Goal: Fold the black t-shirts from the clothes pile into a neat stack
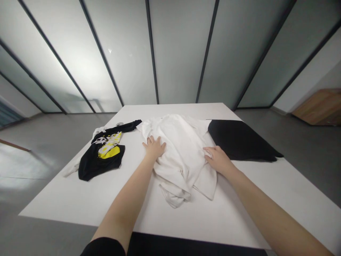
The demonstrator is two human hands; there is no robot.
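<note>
A rumpled white shirt [178, 149] lies spread in loose folds over the middle of the table, its lower edge bunched and twisted toward me. My left hand [154, 146] rests on the shirt's left side, palm down with the fingers spread. On the opposite side, my right hand [217, 158] has its thumb and bent fingers closed on the cloth near the shirt's right edge. Just beyond that hand, a flat black cloth [237, 138] lies partly beside the shirt's upper right.
The white table [106, 199] carries a crumpled black garment [93, 160] with a yellow and white print on the left, some white cloth around it. Frosted glass panels [176, 53] with dark frames stand behind the table. A wooden piece [319, 106] is at far right.
</note>
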